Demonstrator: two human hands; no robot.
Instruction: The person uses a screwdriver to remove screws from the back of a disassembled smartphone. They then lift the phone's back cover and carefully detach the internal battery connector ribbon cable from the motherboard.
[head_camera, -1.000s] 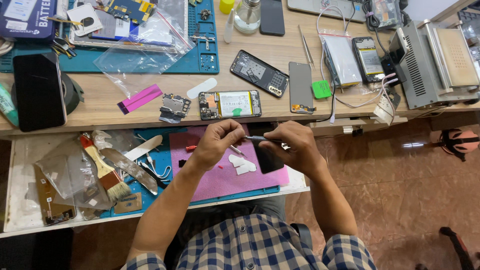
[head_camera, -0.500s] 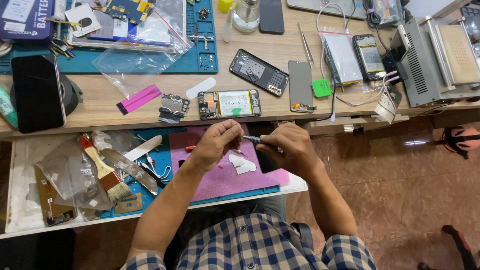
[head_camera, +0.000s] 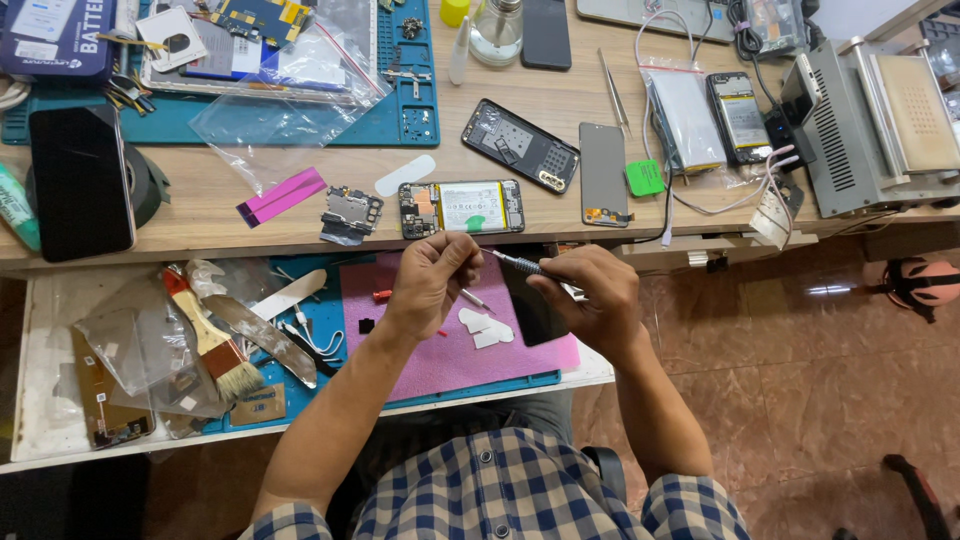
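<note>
My left hand (head_camera: 430, 285) is over the pink mat (head_camera: 440, 350) on the pull-out shelf, with its fingers pinched at the tip of a slim metal screwdriver (head_camera: 518, 264). My right hand (head_camera: 590, 300) grips the screwdriver's handle end. It also rests against a dark phone panel (head_camera: 530, 312) at the mat's right side. Small white scraps (head_camera: 485, 328) and a thin metal tool (head_camera: 476, 300) lie on the mat under my hands. An opened phone (head_camera: 462, 207) with its battery showing lies on the desk edge just above.
A brush (head_camera: 215, 345), a blade and plastic bags lie on the left of the shelf. The wooden desk holds a blue mat (head_camera: 410, 110), a black phone (head_camera: 80, 180), a phone frame (head_camera: 520, 145), a dark screen (head_camera: 603, 160), tweezers (head_camera: 613, 90) and a grey machine (head_camera: 870, 120).
My hands have stayed over the pink mat, shifting slightly. The screwdriver has turned a little between them.
</note>
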